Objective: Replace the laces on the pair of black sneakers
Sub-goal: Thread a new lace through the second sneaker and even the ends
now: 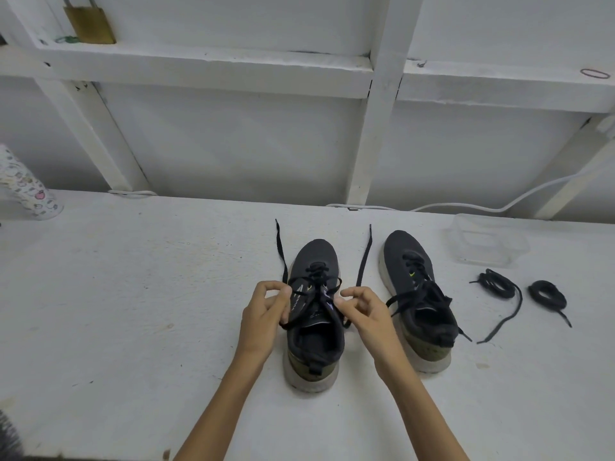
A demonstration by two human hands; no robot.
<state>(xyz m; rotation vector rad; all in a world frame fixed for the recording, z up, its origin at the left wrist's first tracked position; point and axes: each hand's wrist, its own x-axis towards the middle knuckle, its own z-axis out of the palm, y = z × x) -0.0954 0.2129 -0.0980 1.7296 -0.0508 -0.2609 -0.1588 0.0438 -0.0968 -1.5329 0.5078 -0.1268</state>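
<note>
Seeing white worktop [133, 327], two black sneakers side by side, toes away from me. Left hand [264, 314] and right hand [364, 314] each pinch the lace [364, 257] of the left sneaker [316, 257], either side of its tongue. Right sneaker [407, 257] is untouched. Two coiled laces [496, 282] lie right of it.

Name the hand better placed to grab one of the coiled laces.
Right. Both coiled laces lie on the table beyond the right-hand sneaker, nearest the right hand; the left hand is farther off.
</note>
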